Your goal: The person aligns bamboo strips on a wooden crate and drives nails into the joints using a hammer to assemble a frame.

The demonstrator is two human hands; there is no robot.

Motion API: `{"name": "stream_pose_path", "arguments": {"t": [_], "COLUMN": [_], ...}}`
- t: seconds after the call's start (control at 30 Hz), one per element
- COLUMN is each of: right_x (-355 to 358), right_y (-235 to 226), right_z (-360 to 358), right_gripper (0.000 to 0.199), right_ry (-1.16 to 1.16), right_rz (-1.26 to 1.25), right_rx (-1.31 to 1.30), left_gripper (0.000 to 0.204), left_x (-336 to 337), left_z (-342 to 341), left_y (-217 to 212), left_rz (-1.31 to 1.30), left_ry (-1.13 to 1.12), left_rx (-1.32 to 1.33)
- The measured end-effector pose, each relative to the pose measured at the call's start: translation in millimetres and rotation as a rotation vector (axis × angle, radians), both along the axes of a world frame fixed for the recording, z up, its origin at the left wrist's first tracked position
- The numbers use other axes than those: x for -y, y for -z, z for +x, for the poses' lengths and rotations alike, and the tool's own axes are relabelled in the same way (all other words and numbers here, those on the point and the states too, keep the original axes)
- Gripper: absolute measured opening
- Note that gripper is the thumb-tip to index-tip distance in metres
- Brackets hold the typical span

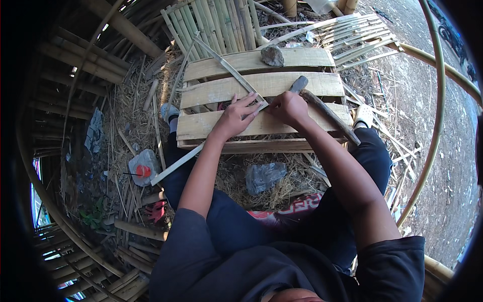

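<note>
A low slatted wooden crate (pixel 221 124) stands between my legs. Two thin pale strips, apparently bamboo, meet in a corner on its top; one strip (pixel 227 66) runs to the far left, the other strip (pixel 176 165) slants to the near left, passing under my left hand. My left hand (pixel 235 117) holds the corner down, fingers spread around it. Close by on the right, my right hand (pixel 289 108) is closed in a pinch at the corner; whatever it pinches is hidden. A hammer (pixel 329 111) lies beside that hand, head away from me, handle toward my right knee.
A stone (pixel 272 56) sits on the crate's far slat. Beyond stand a green bamboo panel (pixel 216 25) and a slatted bamboo frame (pixel 354 32). Plastic bags (pixel 265 177), a red cup (pixel 143 171) and a red glove (pixel 156 211) lie on the straw-littered ground. Bamboo poles (pixel 436 100) curve at right.
</note>
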State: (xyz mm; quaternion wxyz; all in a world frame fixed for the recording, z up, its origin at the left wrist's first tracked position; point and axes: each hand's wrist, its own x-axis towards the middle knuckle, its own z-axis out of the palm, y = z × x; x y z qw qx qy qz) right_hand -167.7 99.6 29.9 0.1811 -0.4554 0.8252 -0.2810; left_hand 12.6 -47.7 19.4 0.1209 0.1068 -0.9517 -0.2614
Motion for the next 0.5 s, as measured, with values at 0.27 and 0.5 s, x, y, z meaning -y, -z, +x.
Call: {"name": "stream_pose_path", "arguments": {"t": [0.27,0.5], "right_x": [-4.1,-43.7], "right_y": [4.4,-63.8], "right_z": [-5.6,-28.3], "right_gripper": [0.018,0.045], "right_ry": [0.017,0.171], "right_rz": [-0.045,0.289], "right_rx": [-0.007,-0.406], "left_gripper": [0.033,0.029], "left_x": [-2.9,4.6], "left_z": [-11.1,-6.5], "left_y": [-1.8,3.0], "left_rz": [0.041,0.107], "left_ry": [0.009,-0.031], "left_rx": [-0.007,0.005]}}
